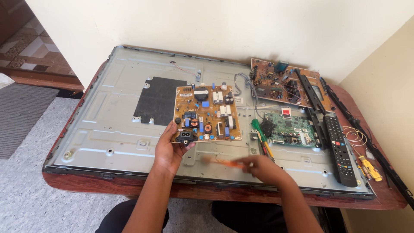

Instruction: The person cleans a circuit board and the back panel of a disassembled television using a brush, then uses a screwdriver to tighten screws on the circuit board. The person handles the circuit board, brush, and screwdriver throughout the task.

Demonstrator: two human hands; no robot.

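A tan power-supply circuit board (207,114) with blue and black parts lies tilted on the grey metal back panel of a flat screen (108,121). My left hand (169,149) grips the board's near left corner by its black socket. My right hand (263,167) holds a thin orange-handled tool (224,162), blurred, just in front of the board's near edge. The tool's tip is too blurred to make out.
A green circuit board (290,127) and a green-handled screwdriver (259,131) lie right of the tan board. A brown board (280,84), black plastic strips (309,90), a black remote (340,149), coiled wire (354,136) and a yellow tool (371,168) sit at the right. The wooden table (86,183) stands against a wall.
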